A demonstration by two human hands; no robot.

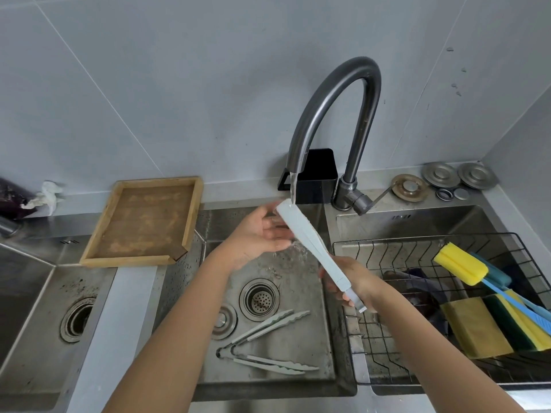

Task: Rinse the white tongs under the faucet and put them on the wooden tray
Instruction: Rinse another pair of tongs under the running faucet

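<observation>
White tongs (310, 242) slant across the middle sink, their tips up under the running stream from the dark curved faucet (337, 114). My right hand (354, 281) grips the tongs near the hinge end. My left hand (262, 234) lies palm-up beside the tips, with its fingers straight and touching the wet tongs. The wooden tray (143, 222) sits on the counter left of the sink, with nothing on it. Two more pairs of tongs (268, 344) lie on the sink floor near the drain (258, 299).
A wire basket (417, 242) at the right holds sponges (489, 326) and a yellow sponge brush (462, 263). A black holder (319, 177) stands behind the faucet. Metal drain covers (441, 174) lie at the back right. Another sink basin (44, 308) is at the left.
</observation>
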